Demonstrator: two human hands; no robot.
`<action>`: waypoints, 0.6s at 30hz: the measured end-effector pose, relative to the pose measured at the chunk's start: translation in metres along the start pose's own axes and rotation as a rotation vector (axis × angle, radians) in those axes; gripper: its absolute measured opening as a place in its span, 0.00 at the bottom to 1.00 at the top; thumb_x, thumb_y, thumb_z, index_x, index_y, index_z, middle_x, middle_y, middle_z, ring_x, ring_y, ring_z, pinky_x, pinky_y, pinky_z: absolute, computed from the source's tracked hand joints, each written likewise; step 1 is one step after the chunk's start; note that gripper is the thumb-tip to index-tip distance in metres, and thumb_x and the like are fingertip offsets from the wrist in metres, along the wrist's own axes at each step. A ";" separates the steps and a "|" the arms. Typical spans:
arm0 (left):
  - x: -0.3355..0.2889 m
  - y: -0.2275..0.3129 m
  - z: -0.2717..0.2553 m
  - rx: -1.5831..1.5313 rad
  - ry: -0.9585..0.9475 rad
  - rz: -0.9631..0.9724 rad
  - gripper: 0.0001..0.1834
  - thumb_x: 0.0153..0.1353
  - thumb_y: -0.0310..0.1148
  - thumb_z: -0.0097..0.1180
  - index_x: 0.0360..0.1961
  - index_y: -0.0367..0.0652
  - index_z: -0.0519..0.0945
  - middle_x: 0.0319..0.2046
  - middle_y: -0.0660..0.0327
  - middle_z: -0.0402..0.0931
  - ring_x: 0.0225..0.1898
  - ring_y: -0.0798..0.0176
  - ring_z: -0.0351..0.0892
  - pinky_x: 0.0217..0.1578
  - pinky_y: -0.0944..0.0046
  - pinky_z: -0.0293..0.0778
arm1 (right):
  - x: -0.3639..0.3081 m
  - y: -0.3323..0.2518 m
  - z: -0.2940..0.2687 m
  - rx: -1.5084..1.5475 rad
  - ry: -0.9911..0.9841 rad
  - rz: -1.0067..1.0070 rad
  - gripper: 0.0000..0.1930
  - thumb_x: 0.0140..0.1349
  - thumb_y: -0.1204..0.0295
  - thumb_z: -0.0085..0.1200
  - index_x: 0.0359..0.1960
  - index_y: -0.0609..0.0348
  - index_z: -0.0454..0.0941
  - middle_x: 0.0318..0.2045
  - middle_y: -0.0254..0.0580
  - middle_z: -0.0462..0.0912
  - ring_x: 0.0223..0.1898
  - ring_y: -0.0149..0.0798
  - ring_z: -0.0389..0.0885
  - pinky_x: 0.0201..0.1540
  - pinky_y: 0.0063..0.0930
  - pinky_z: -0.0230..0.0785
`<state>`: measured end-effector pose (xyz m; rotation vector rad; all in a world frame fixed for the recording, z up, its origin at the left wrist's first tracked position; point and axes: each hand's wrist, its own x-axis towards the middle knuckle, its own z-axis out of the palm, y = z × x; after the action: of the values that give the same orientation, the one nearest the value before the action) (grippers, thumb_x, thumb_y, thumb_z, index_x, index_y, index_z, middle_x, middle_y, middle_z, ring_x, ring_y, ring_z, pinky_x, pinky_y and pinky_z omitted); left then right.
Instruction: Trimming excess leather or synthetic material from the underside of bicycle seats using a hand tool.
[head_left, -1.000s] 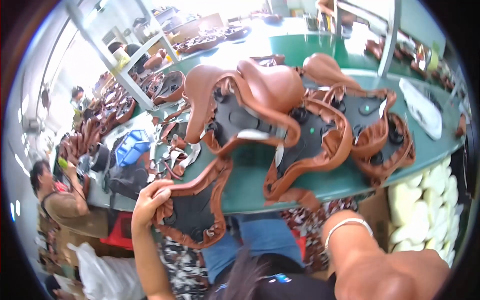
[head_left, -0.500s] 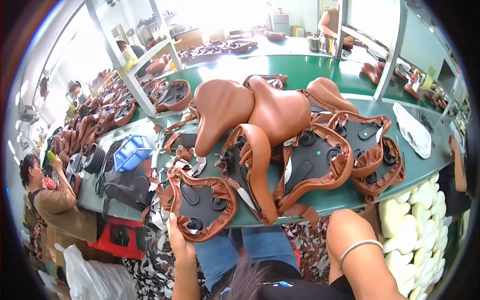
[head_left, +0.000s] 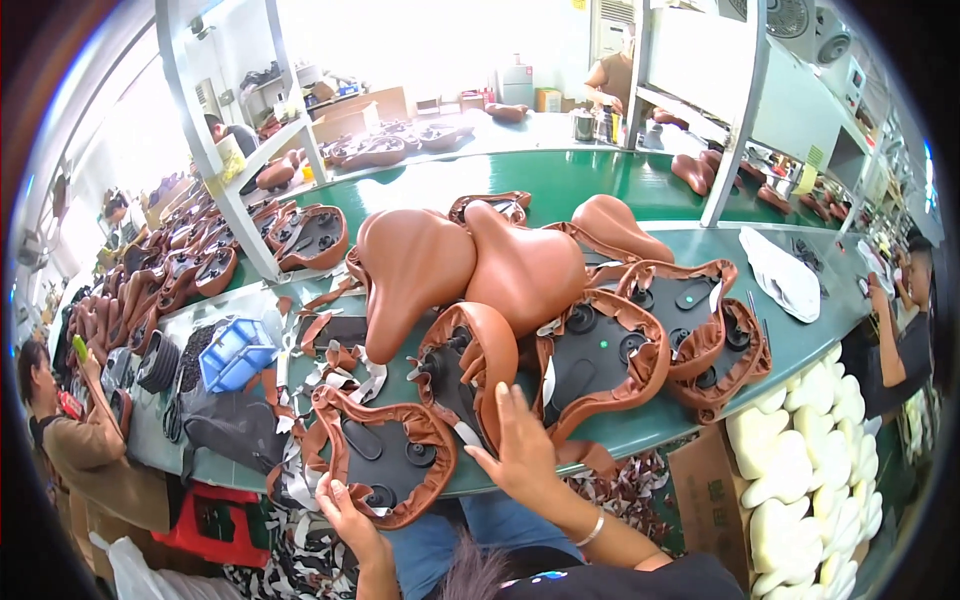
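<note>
Brown bicycle saddles crowd the table before me. My left hand [head_left: 350, 520] grips the near-left edge of an upturned saddle [head_left: 385, 450], whose black base and gathered brown cover edge face up. My right hand [head_left: 522, 445] is open, fingers stretched, beside a saddle tilted on its side [head_left: 490, 350]; whether it touches that saddle I cannot tell. Behind lie two saddles with smooth tops up, one on the left [head_left: 415, 265] and one on the right [head_left: 525, 265]. Another upturned saddle [head_left: 605, 355] with a small green dot lies to the right.
Leather scraps [head_left: 335, 370] litter the table left of the saddles, near a blue bin [head_left: 237, 355] and black cloth [head_left: 235, 430]. Cream foam pads [head_left: 800, 470] are stacked at the right beside a cardboard box [head_left: 710, 490]. A red stool [head_left: 215, 525] stands lower left. Co-workers sit at both sides.
My right hand has come in from the lower right, over the table edge, to the tilted saddle. My left hand still holds the upturned saddle. The whole view has shifted.
</note>
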<state>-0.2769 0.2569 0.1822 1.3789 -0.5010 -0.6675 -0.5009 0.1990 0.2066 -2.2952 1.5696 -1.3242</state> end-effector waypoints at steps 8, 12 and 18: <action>0.001 0.006 0.007 0.005 0.000 -0.072 0.16 0.70 0.39 0.41 0.55 0.44 0.63 0.30 0.64 0.70 0.27 0.69 0.73 0.20 0.73 0.63 | 0.084 0.012 -0.111 0.260 0.006 0.096 0.43 0.58 0.70 0.52 0.70 0.65 0.37 0.67 0.63 0.52 0.63 0.56 0.64 0.62 0.41 0.60; 0.007 -0.009 -0.002 -0.033 -0.097 -0.040 0.15 0.68 0.38 0.47 0.49 0.43 0.64 0.31 0.63 0.68 0.29 0.68 0.74 0.30 0.72 0.68 | 0.178 0.071 -0.171 0.390 0.184 0.347 0.39 0.60 0.70 0.53 0.69 0.60 0.45 0.48 0.49 0.74 0.40 0.37 0.75 0.44 0.29 0.69; 0.067 0.000 0.008 -0.154 -0.132 0.096 0.16 0.68 0.45 0.44 0.34 0.42 0.70 0.31 0.65 0.65 0.33 0.71 0.64 0.34 0.70 0.63 | 0.243 0.275 -0.193 -0.028 -0.207 0.710 0.15 0.52 0.72 0.52 0.42 0.63 0.73 0.24 0.40 0.75 0.25 0.36 0.73 0.31 0.29 0.68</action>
<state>-0.2339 0.2053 0.1797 1.1639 -0.6047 -0.7068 -0.8044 -0.0483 0.3431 -1.5539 2.0367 -0.8515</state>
